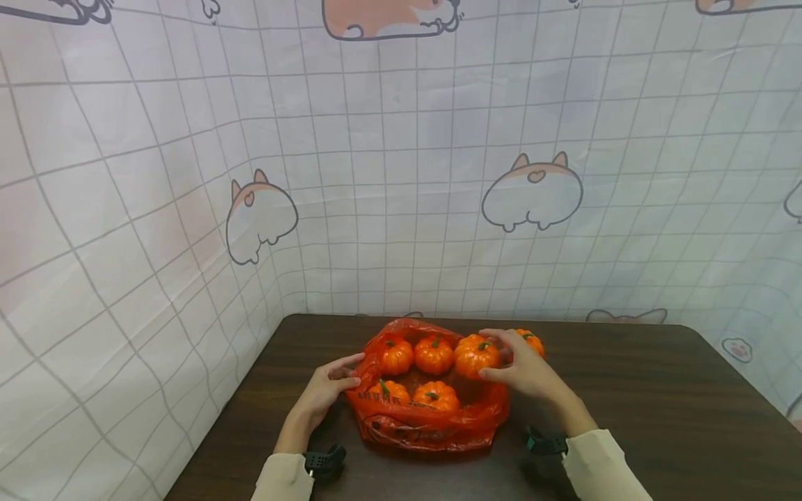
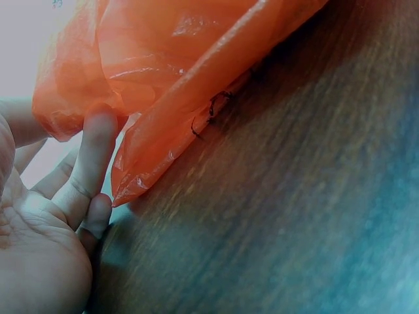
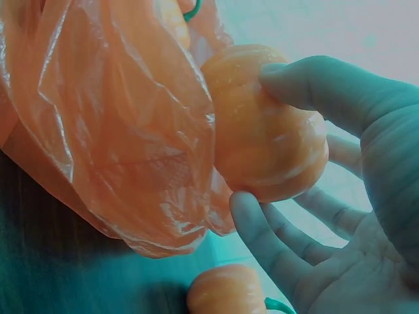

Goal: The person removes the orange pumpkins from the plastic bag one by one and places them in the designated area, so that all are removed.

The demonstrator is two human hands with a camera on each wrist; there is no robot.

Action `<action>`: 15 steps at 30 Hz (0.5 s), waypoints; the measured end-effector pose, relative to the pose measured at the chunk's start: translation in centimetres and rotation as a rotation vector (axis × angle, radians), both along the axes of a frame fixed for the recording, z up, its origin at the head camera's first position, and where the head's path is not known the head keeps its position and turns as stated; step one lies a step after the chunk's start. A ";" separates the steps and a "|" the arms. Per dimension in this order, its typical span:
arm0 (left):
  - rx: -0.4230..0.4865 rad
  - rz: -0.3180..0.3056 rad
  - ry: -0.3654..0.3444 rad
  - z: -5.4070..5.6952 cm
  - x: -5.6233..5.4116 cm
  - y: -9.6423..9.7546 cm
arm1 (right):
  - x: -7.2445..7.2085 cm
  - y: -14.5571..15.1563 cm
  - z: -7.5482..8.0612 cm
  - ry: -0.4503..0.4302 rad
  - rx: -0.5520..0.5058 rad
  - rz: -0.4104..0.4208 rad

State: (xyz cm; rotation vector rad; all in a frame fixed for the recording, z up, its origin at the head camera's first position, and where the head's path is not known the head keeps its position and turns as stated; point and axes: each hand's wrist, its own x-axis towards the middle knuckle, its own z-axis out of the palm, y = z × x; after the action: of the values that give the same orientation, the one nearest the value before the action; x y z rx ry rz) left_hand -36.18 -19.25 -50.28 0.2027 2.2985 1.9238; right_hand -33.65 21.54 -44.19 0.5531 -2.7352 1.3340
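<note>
In the head view my right hand (image 1: 523, 365) grips a small orange toy pumpkin (image 1: 475, 358) at the right side of a red plastic bag (image 1: 426, 435). Its thumb and fingers curve around the ribbed pumpkin in the right wrist view, close against the thin plastic. Inside the wide mouth of the bag lie several similar pumpkins (image 1: 434, 353) with green stems. My left hand (image 1: 322, 390) touches the bag's left edge. The left wrist view has its fingers (image 2: 95, 154) nearly straight against the translucent plastic.
One more pumpkin (image 1: 532, 341) sits on the table to the right of the bag, partly behind my right hand. The dark wooden table (image 1: 651, 396) backs onto a hanging white cloth (image 1: 401, 229) with a grid and cartoon dogs. Dark bands (image 1: 324, 460) circle both wrists.
</note>
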 end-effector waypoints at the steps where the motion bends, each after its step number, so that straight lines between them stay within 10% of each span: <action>1: -0.001 0.000 0.000 0.0 0.0 0.0 | 0.0 0.1 0.0 -0.003 -0.007 0.001; 15: 0.006 0.005 -0.005 0.0 -0.1 0.1 | -0.5 0.9 0.0 0.014 -0.037 -0.019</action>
State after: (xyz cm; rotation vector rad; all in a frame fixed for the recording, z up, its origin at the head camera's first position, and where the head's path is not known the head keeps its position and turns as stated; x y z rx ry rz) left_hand -36.26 -19.18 -50.33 0.1931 2.2924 1.9315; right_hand -34.10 22.44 -44.16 0.5310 -2.6918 1.3681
